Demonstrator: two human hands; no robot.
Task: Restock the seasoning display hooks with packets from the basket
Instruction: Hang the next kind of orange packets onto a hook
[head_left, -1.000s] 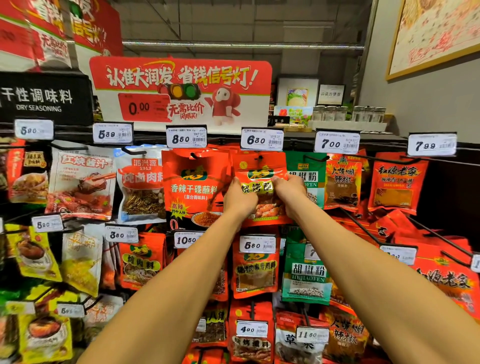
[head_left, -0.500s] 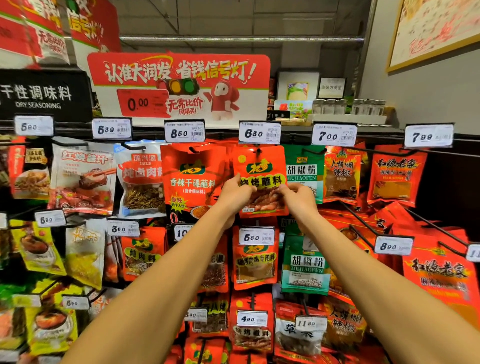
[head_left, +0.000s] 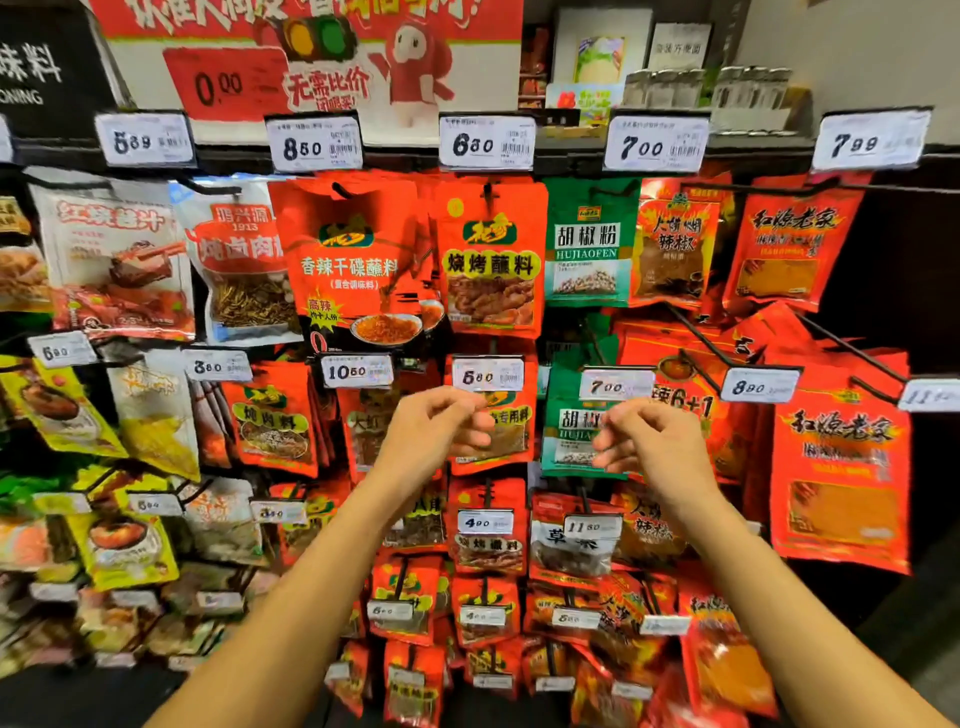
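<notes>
Up top hangs a red promotional sign (head_left: 311, 57) with a traffic-light cartoon. Glass jars (head_left: 711, 88) line the shelf at upper right, beside a black aisle sign (head_left: 36, 73).

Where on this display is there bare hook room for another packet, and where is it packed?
Bare rod shows on the long hooks right of the chili packet, above the 8.90 tag. The dark gap beside the 7.99 packet is free. Left and centre are packed.
</notes>
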